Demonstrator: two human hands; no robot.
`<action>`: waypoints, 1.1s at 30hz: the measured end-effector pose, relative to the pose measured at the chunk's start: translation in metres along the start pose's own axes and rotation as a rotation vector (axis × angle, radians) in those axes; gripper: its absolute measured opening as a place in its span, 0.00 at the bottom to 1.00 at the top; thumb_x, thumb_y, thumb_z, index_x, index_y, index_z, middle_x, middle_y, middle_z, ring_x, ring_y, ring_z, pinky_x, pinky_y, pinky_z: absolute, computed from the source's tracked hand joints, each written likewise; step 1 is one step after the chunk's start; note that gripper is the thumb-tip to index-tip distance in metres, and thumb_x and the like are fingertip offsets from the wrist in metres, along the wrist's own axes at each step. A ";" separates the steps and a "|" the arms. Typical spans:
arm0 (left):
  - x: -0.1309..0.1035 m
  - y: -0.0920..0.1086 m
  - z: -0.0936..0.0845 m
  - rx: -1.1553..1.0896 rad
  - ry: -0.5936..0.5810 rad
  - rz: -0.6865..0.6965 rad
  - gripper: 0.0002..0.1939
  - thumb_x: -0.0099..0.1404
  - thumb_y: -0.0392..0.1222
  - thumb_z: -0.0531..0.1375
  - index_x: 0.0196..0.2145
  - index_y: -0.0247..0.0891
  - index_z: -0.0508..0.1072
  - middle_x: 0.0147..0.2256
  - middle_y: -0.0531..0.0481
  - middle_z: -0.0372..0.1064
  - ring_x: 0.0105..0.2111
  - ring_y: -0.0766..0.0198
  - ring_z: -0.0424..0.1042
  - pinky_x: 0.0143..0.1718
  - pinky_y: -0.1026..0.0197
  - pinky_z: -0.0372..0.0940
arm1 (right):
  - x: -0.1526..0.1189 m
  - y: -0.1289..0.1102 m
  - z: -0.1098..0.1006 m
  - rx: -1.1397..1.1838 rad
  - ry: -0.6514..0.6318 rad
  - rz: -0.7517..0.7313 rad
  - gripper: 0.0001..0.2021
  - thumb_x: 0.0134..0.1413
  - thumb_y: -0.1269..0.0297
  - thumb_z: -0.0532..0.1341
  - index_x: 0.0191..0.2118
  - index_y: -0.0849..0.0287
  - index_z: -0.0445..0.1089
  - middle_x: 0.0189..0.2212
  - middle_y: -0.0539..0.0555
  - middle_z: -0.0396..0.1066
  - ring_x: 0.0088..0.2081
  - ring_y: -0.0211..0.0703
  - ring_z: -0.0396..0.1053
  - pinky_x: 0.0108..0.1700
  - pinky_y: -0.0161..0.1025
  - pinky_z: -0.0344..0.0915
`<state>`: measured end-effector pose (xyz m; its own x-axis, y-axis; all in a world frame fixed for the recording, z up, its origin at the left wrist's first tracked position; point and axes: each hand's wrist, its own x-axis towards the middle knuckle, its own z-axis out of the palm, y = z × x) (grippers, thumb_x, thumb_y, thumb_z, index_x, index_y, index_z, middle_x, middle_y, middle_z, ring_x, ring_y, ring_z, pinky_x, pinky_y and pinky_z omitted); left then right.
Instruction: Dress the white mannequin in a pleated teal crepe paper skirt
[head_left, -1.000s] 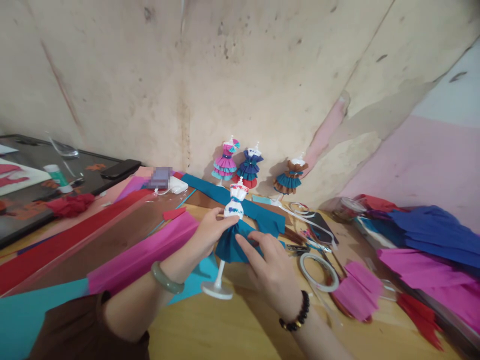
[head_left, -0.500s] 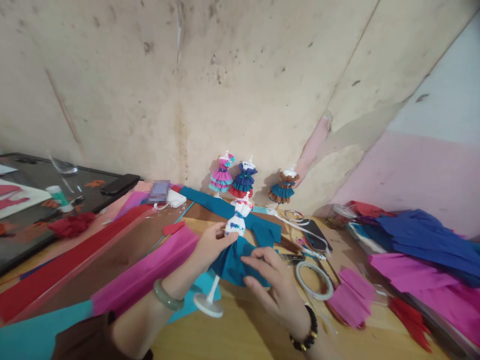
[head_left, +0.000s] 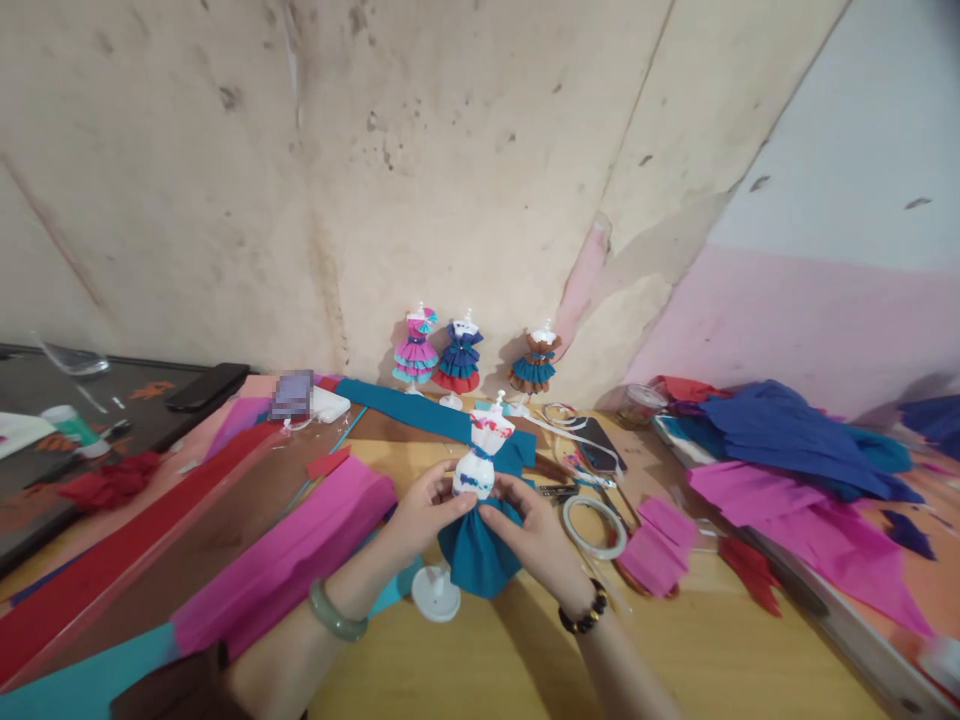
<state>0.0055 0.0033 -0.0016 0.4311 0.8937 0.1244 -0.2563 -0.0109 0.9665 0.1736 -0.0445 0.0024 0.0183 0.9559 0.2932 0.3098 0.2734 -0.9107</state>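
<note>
In the head view, the left hand [head_left: 427,510] and right hand [head_left: 536,525] pinch the gathered teal skirt [head_left: 480,557] at the hips of a white mannequin [head_left: 491,440], thumbs in front. It leans, mid-desk [head_left: 420,680], its round base [head_left: 436,597] left of the skirt. A tape roll [head_left: 602,552] lies beyond the right hand.

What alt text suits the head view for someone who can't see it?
The left hand and right hand hold a gathered teal skirt at the hips of a tilted white mannequin. Behind it, three dressed mannequins stand by the wall; a magenta strip lies to the left, a tape roll to the right.
</note>
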 end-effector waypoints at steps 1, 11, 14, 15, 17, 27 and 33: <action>0.000 0.000 0.000 -0.009 0.000 -0.005 0.27 0.52 0.48 0.70 0.47 0.35 0.71 0.41 0.43 0.78 0.42 0.55 0.75 0.47 0.56 0.65 | 0.001 -0.001 -0.001 -0.014 -0.001 0.006 0.18 0.51 0.54 0.65 0.44 0.61 0.73 0.38 0.58 0.78 0.41 0.51 0.74 0.47 0.47 0.70; -0.001 0.003 -0.002 -0.073 -0.029 0.001 0.29 0.48 0.44 0.73 0.47 0.37 0.71 0.41 0.44 0.77 0.42 0.55 0.75 0.45 0.56 0.64 | 0.004 -0.011 0.005 -0.102 0.031 -0.004 0.17 0.51 0.55 0.63 0.43 0.61 0.76 0.37 0.57 0.79 0.39 0.52 0.74 0.45 0.45 0.70; 0.000 0.004 -0.004 -0.083 -0.025 0.023 0.28 0.48 0.45 0.74 0.45 0.37 0.71 0.39 0.45 0.77 0.40 0.57 0.74 0.44 0.57 0.65 | 0.004 -0.013 0.006 -0.113 0.021 -0.014 0.17 0.52 0.56 0.63 0.44 0.61 0.76 0.38 0.58 0.79 0.40 0.53 0.75 0.47 0.46 0.70; 0.001 0.004 -0.004 -0.085 -0.026 0.027 0.27 0.48 0.45 0.74 0.44 0.37 0.72 0.39 0.46 0.77 0.40 0.57 0.74 0.44 0.57 0.65 | 0.004 -0.013 0.005 -0.116 0.015 -0.016 0.17 0.52 0.56 0.63 0.44 0.61 0.76 0.38 0.58 0.79 0.41 0.53 0.75 0.47 0.46 0.70; 0.000 0.006 -0.005 -0.086 -0.029 0.028 0.27 0.48 0.46 0.73 0.44 0.37 0.72 0.39 0.45 0.76 0.40 0.57 0.74 0.44 0.57 0.64 | 0.004 -0.011 0.003 -0.118 -0.004 -0.020 0.17 0.51 0.56 0.64 0.44 0.61 0.75 0.39 0.59 0.79 0.41 0.54 0.75 0.47 0.47 0.70; -0.007 0.020 -0.006 -0.116 -0.010 0.024 0.31 0.45 0.48 0.75 0.45 0.37 0.72 0.38 0.45 0.76 0.40 0.57 0.74 0.42 0.58 0.65 | 0.010 -0.013 -0.011 -0.220 -0.106 -0.117 0.12 0.54 0.54 0.63 0.32 0.57 0.76 0.31 0.54 0.76 0.34 0.48 0.74 0.41 0.41 0.70; -0.004 0.018 -0.012 -0.147 0.025 0.001 0.24 0.44 0.45 0.75 0.37 0.35 0.74 0.34 0.48 0.75 0.35 0.62 0.73 0.39 0.62 0.64 | 0.014 -0.018 -0.010 -0.226 -0.106 -0.168 0.12 0.55 0.54 0.63 0.28 0.56 0.74 0.28 0.53 0.74 0.32 0.46 0.73 0.36 0.37 0.69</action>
<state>-0.0106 0.0050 0.0126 0.4097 0.9045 0.1183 -0.3814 0.0520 0.9230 0.1783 -0.0366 0.0257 -0.1467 0.9084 0.3914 0.5039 0.4092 -0.7607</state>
